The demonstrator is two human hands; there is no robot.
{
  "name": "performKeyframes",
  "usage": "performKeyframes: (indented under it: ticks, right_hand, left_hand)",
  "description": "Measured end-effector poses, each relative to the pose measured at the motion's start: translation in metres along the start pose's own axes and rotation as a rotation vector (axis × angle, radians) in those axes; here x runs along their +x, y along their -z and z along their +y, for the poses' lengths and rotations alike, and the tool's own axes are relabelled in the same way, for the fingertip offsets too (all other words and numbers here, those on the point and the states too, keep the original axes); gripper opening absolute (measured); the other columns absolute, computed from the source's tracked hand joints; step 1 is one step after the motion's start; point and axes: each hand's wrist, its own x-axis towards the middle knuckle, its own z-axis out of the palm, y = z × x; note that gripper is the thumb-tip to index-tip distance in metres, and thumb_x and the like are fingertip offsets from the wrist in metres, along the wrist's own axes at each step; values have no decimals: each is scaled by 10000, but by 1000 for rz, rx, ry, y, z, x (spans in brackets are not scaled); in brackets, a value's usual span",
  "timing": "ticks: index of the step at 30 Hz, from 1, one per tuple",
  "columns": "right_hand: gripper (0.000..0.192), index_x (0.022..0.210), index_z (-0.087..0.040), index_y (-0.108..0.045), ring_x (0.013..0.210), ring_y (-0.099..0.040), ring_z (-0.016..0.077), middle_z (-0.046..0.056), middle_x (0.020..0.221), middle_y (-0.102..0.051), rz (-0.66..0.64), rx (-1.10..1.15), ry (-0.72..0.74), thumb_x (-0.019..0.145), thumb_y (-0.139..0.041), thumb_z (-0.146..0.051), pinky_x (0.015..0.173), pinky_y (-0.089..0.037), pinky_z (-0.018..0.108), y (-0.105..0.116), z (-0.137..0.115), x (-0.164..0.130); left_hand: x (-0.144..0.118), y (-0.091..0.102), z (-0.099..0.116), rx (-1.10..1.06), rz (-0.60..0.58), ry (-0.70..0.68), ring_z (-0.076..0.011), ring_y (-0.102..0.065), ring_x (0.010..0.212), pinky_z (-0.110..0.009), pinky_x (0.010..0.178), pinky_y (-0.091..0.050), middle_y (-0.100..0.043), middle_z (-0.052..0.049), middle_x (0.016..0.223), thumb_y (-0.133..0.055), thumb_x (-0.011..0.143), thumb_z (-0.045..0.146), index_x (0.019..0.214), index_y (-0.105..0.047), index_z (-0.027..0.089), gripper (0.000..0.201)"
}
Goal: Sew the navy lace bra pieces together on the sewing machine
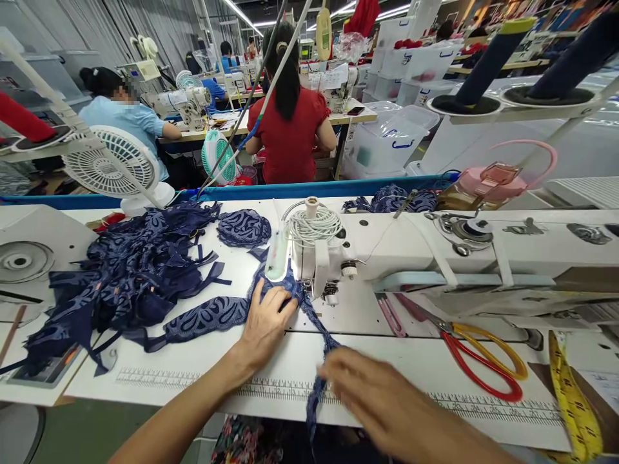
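Observation:
Navy lace fabric lies beneath the needle area of a white sewing machine. My left hand rests on this fabric just left of the needle, fingers spread and lying flat. From the needle a narrow navy strip runs toward me and hangs over the table's front edge. Beside that strip is my right hand, blurred by motion; whether its fingers grip the strip cannot be made out. A wider lace piece stretches left from under my left hand toward a heap of navy lace pieces.
Red-and-orange-handled scissors and pink tweezers lie right of the needle. A yellow tape measure hangs at the right edge. A folded lace bundle and white fan are behind. Co-workers sit beyond the blue-edged table.

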Motion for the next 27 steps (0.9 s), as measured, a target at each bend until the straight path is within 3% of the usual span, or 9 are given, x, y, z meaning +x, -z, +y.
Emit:
performKeyframes:
  ticks: [2,6,9,15,21,27]
  right_hand:
    - [538,1347,-139,-460,1175,-542,212,154,1299,-539,125,-60,50,861,-314,37,953,-507,337,2,22,18]
    - [538,1283,-95,-518,1167,-525,235,161,1205,-591,182,-109,169,804,-348,81,980,-490,395,-17,48,40]
    - [562,1305,-88,-506,1176,-516,243,164,1233,-589,192,-127,200,789,-361,83,982,-479,412,-27,48,42]
    - [522,1249,-121,-562,1117,-553,222,126,1160,-641,181,-130,175,788,-402,64,947,-444,412,-23,45,42]
    - [575,1300,-124,-541,1173,-531,228,133,1235,-626,221,-176,151,766,-424,53,1016,-360,428,-28,43,36]
    - [628,1319,-139,-534,1168,-525,228,116,1311,-594,194,-198,105,724,-445,42,1079,-282,455,-29,48,37]
  left_hand:
    - [5,5,0,-34,30,-14,-204,-555,1039,-559,1102,-294,-624,-44,960,-381,827,-66,1042,-603,180,395]
    - [12,7,4,21,43,-129,-163,-535,774,-594,1102,-270,-575,-2,788,-384,889,7,911,-617,185,294]
    - [10,4,4,15,64,-157,-154,-517,727,-615,1110,-236,-573,4,774,-371,884,6,951,-621,191,318]
    - [5,1,7,-45,37,-145,-166,-555,765,-613,1090,-256,-615,-1,804,-410,859,-2,1049,-613,196,342]
    - [-1,-3,11,-90,37,-115,-190,-583,827,-585,1035,-309,-653,-26,843,-416,865,2,1117,-597,179,356]
    - [6,-11,3,-57,94,-130,-209,-592,815,-462,847,-407,-663,-50,846,-430,855,14,1118,-600,169,349]
